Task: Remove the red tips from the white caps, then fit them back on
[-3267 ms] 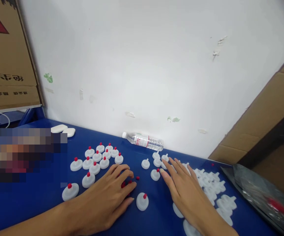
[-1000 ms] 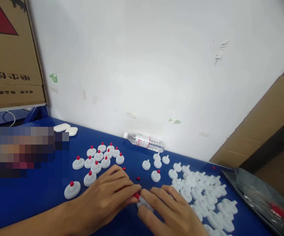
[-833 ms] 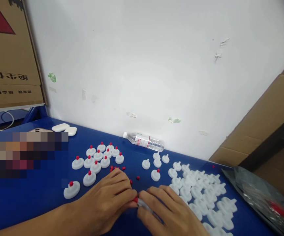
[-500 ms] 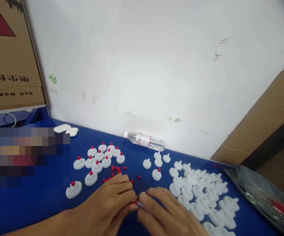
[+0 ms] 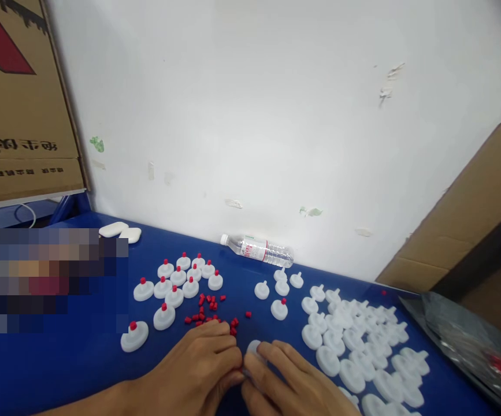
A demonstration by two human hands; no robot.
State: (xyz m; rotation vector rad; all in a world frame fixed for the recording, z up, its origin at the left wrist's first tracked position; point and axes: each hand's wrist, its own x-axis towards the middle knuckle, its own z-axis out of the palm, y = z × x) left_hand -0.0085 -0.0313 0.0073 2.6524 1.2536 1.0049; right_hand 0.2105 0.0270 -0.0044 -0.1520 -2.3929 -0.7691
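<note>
My left hand (image 5: 193,372) and my right hand (image 5: 291,381) meet at the bottom middle of the blue table (image 5: 68,370). Both have curled fingers pinched round one white round piece (image 5: 253,348), whose rim shows between the fingertips. A scatter of small red caps (image 5: 209,309) lies just beyond my left fingers. A group of white pieces with red caps (image 5: 178,280) sits at the left. A spread of white pieces without caps (image 5: 358,341) lies to the right of my right hand.
A clear water bottle (image 5: 259,249) lies on its side by the white wall. Two white pads (image 5: 120,231) rest at the back left. Cardboard boxes stand at the left (image 5: 16,104) and right (image 5: 471,214). A dark plastic bag (image 5: 471,341) lies at the right edge.
My hands have drawn back toward me, still joined on the white piece. The red cap seen between the fingertips is now hidden, and more loose red caps are uncovered beyond my left hand.
</note>
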